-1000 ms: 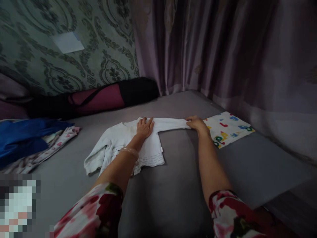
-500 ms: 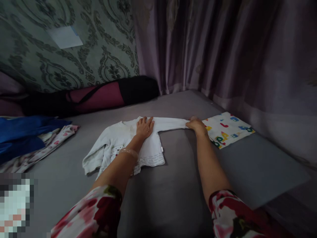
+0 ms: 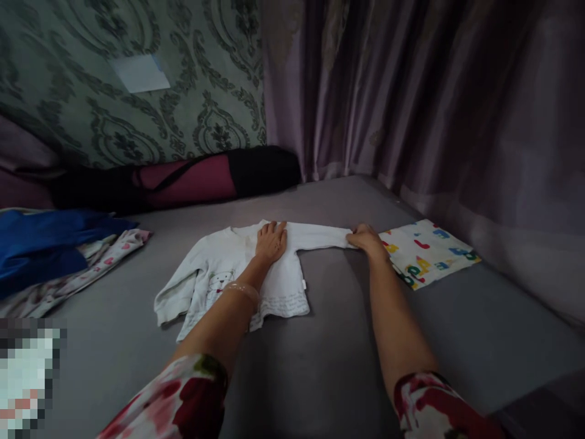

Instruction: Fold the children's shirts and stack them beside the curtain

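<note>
White shirt laid out on grey bedding, two hands upon it

Item: one long-sleeved white shirt point(image 3: 286, 280), bear print on the front, small lettering near the hem; lying on the grey bedding point(image 3: 315, 372), one sleeve straight out to the right, the other bent down at the left.
Left hand point(image 3: 271, 241): palm down near the shirt's shoulder, fingers slightly spread, pressing rather than gripping; clear bracelet point(image 3: 242, 291) at the wrist.
Right hand point(image 3: 364, 237): thumb and fingers pinching the cuff of the straight sleeve.
Container: one long bag point(image 3: 196, 181), black with a maroon middle and a dark strap, lying on its side along the patterned wall point(image 3: 176, 116); contents hidden.
Cloth, one: white, with coloured letters point(image 3: 432, 253), flat just beyond the right hand; contact between them cannot be told.
Cloth, heaped: blue fabric point(image 3: 46, 244) over a pink-printed garment point(image 3: 109, 259), at far left.
Hangings: purple curtain point(image 3: 411, 91), behind and right; white sheet of paper point(image 3: 141, 73), on the wall.
</note>
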`<control>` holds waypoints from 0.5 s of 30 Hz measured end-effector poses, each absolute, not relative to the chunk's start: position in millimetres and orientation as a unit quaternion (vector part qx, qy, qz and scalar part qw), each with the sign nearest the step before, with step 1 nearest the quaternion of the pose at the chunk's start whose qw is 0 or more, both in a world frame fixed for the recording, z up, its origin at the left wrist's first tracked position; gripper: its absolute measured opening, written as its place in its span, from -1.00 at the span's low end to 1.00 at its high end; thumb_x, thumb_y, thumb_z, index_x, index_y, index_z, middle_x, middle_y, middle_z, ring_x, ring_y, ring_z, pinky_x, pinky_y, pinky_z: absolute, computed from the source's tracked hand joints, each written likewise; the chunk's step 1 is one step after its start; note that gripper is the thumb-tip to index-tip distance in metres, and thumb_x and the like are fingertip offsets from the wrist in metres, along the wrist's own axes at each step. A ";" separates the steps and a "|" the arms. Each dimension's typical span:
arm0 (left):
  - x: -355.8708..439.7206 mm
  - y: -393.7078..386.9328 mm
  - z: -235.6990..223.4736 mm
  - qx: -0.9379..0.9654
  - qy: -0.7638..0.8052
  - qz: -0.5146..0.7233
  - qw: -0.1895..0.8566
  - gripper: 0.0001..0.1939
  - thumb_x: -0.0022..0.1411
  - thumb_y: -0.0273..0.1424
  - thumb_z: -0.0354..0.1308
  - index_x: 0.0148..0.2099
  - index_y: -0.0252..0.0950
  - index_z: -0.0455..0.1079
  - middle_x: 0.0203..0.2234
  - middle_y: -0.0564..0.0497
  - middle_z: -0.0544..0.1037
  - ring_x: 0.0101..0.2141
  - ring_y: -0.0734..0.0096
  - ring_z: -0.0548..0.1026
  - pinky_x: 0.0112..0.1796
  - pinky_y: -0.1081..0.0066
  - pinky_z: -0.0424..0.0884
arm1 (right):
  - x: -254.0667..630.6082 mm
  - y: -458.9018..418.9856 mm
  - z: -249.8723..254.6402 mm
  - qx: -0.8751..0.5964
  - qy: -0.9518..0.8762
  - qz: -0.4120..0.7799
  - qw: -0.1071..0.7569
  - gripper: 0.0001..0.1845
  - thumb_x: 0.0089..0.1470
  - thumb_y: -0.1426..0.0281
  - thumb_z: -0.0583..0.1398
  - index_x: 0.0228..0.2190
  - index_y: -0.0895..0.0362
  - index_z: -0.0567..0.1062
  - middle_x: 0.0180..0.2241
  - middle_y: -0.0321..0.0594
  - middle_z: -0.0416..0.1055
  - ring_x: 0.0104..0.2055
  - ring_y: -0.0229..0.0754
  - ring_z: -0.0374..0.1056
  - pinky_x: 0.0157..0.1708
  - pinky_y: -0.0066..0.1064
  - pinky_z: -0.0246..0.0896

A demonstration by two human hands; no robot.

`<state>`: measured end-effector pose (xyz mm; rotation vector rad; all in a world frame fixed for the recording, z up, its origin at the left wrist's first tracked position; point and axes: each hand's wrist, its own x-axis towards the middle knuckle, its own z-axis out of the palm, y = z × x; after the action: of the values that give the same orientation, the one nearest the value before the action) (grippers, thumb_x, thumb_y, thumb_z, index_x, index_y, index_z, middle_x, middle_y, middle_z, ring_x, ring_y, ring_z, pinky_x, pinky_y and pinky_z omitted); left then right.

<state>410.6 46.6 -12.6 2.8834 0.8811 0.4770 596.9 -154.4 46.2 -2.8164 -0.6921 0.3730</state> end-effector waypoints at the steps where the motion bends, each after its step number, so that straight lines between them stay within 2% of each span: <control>1: 410.3 46.4 -11.8 0.942 0.291 0.162 0.052 -0.54 0.39 -0.27 -0.20 0.26 -0.15 0.21 0.16 -0.12 0.32 0.11 0.09 0.27 0.11 0.09 0.21 | 597.7 -152.3 45.4 -0.956 -0.236 0.119 0.125 -0.69 0.06 0.37 0.14 -0.19 0.20 0.58 -0.13 0.05 0.51 -0.03 -0.01 0.41 -0.19 -0.42 0.27; 3: 409.4 45.8 -10.0 0.937 0.296 0.174 0.064 -0.56 0.38 -0.30 -0.18 0.24 -0.17 0.23 0.16 -0.12 0.32 0.11 0.13 0.26 0.11 0.13 0.21 | 600.2 -148.9 42.4 -0.951 -0.234 0.107 0.170 -0.68 0.08 0.35 0.12 -0.20 0.23 0.57 -0.19 0.05 0.53 -0.11 -0.01 0.45 -0.27 -0.43 0.27; 7: 408.9 45.9 -9.4 0.940 0.284 0.175 0.069 -0.59 0.38 -0.31 -0.15 0.19 -0.17 0.29 0.16 -0.08 0.33 0.13 0.14 0.25 0.10 0.16 0.22 | 610.1 -150.8 33.6 -0.933 -0.239 0.137 0.233 -0.64 0.13 0.40 0.09 -0.08 0.27 0.50 -0.22 -0.01 0.53 -0.26 -0.13 0.48 -0.38 -0.49 0.25; 11: 411.3 47.3 -13.9 0.950 0.262 0.162 0.055 -0.54 0.40 -0.21 -0.20 0.24 -0.18 0.24 0.22 -0.05 0.31 0.18 0.08 0.22 0.13 0.08 0.18 | 616.1 -159.2 30.3 -0.950 -0.232 0.103 0.180 -0.65 0.12 0.41 0.14 -0.07 0.30 0.47 -0.12 0.06 0.49 -0.11 -0.05 0.44 -0.24 -0.44 0.27; 15: 413.6 46.9 -16.0 0.954 0.260 0.141 0.041 -0.44 0.39 -0.09 -0.23 0.29 -0.19 0.19 0.27 -0.10 0.24 0.20 0.01 0.20 0.14 0.04 0.15 | 608.2 -158.7 28.4 -0.957 -0.244 0.060 0.143 -0.59 0.16 0.44 0.06 0.02 0.30 0.40 -0.03 0.13 0.43 0.03 0.02 0.37 -0.06 -0.33 0.23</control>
<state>413.6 46.9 -16.0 2.9222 0.7973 0.4305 608.2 -158.7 28.4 -2.7612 -0.7035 0.1721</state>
